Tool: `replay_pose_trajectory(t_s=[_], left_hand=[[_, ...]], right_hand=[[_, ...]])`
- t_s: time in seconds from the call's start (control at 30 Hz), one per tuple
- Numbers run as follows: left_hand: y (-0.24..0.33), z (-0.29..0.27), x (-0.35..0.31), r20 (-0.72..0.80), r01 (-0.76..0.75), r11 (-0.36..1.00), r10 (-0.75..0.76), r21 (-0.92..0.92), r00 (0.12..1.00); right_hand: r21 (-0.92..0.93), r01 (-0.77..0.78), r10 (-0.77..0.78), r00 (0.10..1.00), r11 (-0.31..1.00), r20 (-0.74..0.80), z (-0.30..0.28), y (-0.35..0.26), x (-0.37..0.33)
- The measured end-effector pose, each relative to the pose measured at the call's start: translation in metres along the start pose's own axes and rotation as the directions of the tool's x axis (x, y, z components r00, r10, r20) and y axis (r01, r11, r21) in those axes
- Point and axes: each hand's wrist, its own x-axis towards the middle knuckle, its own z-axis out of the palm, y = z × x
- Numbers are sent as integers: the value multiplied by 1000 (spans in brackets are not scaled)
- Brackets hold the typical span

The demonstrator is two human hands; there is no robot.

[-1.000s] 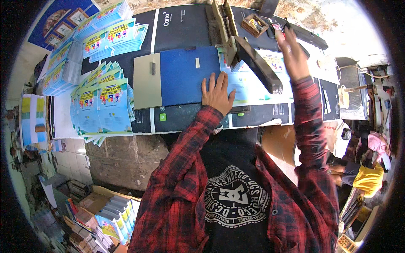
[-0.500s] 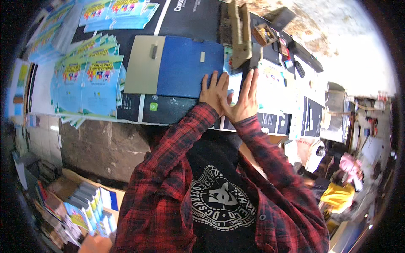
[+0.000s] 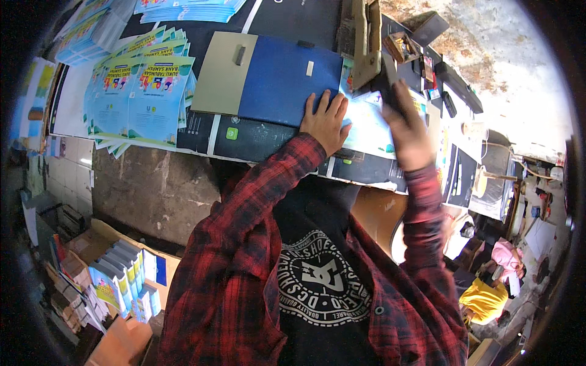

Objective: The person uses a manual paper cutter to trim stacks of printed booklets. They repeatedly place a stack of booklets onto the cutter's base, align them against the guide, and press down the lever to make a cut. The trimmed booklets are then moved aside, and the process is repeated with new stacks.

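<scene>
Head view: we look down on a tabletop (image 3: pixel 293 18) faced with smooth black panels and crossed by white strips.
Blue board: flat, rectangular and matte, with a small pale rectangle on its face; the blue board (image 3: pixel 290 79) adjoins a grey-beige panel (image 3: pixel 226 73) carrying a dark, narrow block.
Printed sheet: thin, light blue and brightly lit; we find the printed sheet (image 3: pixel 369 125) at the right edge of the blue board, between the two hands and below the lever.
Lever: dark and bar-shaped; the lever (image 3: pixel 389 85) hangs from a worn, beige, rigid-looking frame (image 3: pixel 369 46).
Left hand: the left hand (image 3: pixel 326 122) lies palm down with fingers extended and slightly spread, on the lower right corner of the blue board.
Right hand: the right hand (image 3: pixel 410 134) is motion-blurred against the lever; we are unable to confirm whether its fingers close around it.
Printed covers: glossy-looking, light blue with yellow and green, fanned in overlapping layers; we locate the printed covers (image 3: pixel 162 91) left of the grey-beige panel.
Small box: shallow and brown, holding small pieces; the small box (image 3: pixel 401 47) sits right of the frame.
Change, right hand: half a second ago we saw it flat beside the left hand, touching it; now it is apart, at the lever.
Change, left hand: we note the same corner position.
</scene>
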Motion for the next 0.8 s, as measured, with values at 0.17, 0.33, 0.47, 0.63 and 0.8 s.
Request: replay_pose_trajectory(t_s=[0.17,0.33,0.47,0.63,0.8], left_hand=[[-4,-3,-1,-26,34,999,-34,-20,999],[31,4,19,17,-9,998,10,-60,1000],[4,2,2,29,156,982,-159,104,987],[-15,-15,1,25,110,992,-111,58,993],[-36,-21,-7,-5,136,987,-136,84,991]], right_hand=[[332,-352,289,931,875,224,-80,27,46],[-367,-452,250,840,813,-482,-185,368,-20],[-509,-374,204,911,775,-359,-81,318,9],[-367,-435,269,866,823,-422,-72,319,-1],[-728,-187,28,974,660,-225,-37,256,7]])
